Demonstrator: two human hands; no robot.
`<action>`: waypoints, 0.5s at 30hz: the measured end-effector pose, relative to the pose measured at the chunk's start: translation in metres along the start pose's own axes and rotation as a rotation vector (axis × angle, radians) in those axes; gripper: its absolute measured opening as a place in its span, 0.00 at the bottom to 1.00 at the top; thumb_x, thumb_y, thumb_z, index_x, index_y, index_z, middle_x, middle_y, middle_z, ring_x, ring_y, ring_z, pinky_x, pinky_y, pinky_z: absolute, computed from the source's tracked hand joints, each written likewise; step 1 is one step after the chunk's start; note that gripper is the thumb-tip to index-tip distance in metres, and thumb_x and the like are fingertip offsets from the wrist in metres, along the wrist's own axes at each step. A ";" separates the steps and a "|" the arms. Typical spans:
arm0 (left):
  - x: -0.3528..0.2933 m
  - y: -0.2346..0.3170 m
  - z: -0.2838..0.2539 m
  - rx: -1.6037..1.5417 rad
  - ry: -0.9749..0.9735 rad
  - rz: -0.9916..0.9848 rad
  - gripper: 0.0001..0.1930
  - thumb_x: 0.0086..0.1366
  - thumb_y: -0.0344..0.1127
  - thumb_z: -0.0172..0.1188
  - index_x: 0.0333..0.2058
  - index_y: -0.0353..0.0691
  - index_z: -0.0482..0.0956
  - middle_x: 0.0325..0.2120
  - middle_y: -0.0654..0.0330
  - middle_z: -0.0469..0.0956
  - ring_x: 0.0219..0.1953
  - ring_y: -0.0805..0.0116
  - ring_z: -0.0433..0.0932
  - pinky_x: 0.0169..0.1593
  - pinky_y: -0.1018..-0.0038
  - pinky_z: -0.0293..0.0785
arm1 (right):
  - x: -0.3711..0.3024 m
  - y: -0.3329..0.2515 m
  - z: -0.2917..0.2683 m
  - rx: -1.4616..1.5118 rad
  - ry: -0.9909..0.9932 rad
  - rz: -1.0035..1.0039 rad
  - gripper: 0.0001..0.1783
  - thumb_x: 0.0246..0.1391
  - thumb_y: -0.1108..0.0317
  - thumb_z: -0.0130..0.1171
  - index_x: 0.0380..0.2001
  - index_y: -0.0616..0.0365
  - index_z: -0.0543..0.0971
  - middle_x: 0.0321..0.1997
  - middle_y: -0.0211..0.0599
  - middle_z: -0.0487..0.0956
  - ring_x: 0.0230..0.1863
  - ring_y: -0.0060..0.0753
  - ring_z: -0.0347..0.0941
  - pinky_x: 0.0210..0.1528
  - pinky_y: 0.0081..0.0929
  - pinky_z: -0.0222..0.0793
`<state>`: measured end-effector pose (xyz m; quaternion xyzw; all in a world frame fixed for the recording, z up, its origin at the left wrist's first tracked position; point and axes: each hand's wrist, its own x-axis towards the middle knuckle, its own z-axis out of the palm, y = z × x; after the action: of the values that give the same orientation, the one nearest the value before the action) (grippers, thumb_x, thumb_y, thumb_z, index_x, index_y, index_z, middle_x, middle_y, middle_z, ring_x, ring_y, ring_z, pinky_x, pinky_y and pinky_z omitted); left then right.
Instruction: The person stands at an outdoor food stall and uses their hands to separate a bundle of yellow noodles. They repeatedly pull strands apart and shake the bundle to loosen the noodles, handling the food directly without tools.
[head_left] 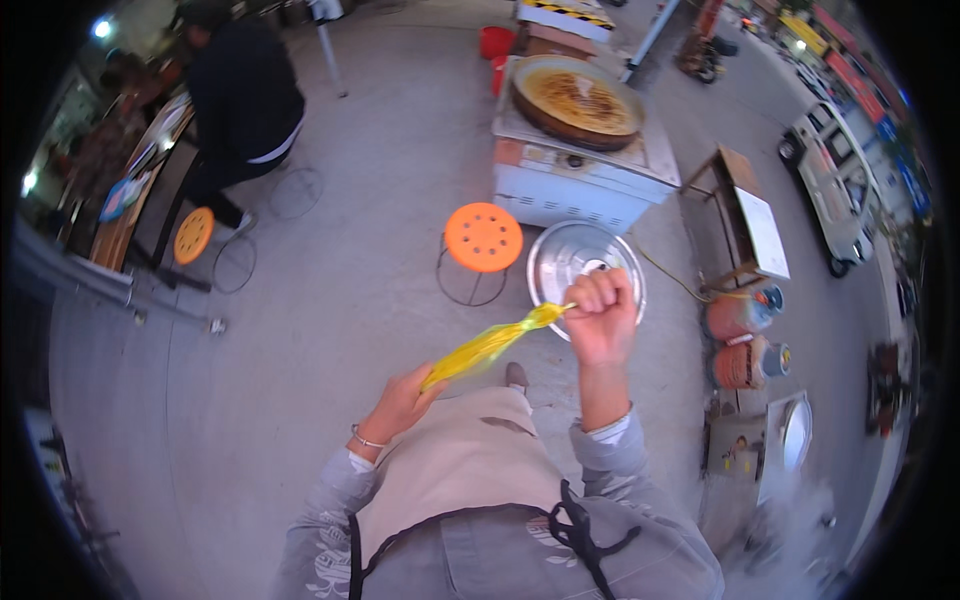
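Stretched slantwise in front of my apron is a bright yellow plastic bag [480, 349], gathered into a narrow strip. My left hand [402, 403] is closed around its lower, wider end. At the upper end, where the bag narrows to a twist, my right hand [603, 308] pinches it in a raised fist. Behind that fist, a round shiny metal lid [560, 262] lies below the griddle stand, partly covered by my fingers. An orange round stool [484, 238] stands left of the lid.
Ahead is a metal stove stand [570, 185] carrying a large round pan [580, 100] of browned food. Gas cylinders [738, 316] and a low wooden table [735, 215] stand on the right, near rising steam. A person in black [243, 85] sits at a table on the left.
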<state>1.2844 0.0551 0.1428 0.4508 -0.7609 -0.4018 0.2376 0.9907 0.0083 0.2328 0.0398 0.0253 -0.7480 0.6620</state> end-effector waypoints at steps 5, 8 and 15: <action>-0.005 -0.001 -0.015 0.011 0.057 -0.004 0.12 0.63 0.39 0.58 0.38 0.38 0.72 0.24 0.50 0.74 0.27 0.47 0.73 0.29 0.59 0.67 | 0.014 -0.002 -0.016 -0.022 0.049 0.011 0.15 0.61 0.69 0.47 0.19 0.52 0.64 0.17 0.24 0.57 0.20 0.21 0.49 0.25 0.23 0.51; -0.017 -0.025 -0.016 0.268 0.084 -0.070 0.13 0.61 0.38 0.58 0.42 0.39 0.73 0.32 0.51 0.75 0.35 0.49 0.74 0.36 0.59 0.70 | 0.016 0.008 -0.007 -0.045 -0.068 0.097 0.16 0.62 0.69 0.44 0.18 0.51 0.62 0.17 0.24 0.56 0.19 0.21 0.49 0.25 0.22 0.50; -0.029 -0.050 -0.011 0.340 0.247 -0.036 0.19 0.60 0.36 0.59 0.50 0.40 0.72 0.48 0.50 0.72 0.54 0.50 0.67 0.58 0.56 0.61 | 0.008 0.043 -0.052 -1.143 -0.211 0.045 0.20 0.65 0.64 0.43 0.17 0.54 0.63 0.18 0.27 0.60 0.21 0.22 0.55 0.25 0.23 0.53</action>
<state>1.3312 0.0627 0.1080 0.5439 -0.7746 -0.2133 0.2422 1.0335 0.0003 0.1809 -0.3981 0.3580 -0.6013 0.5931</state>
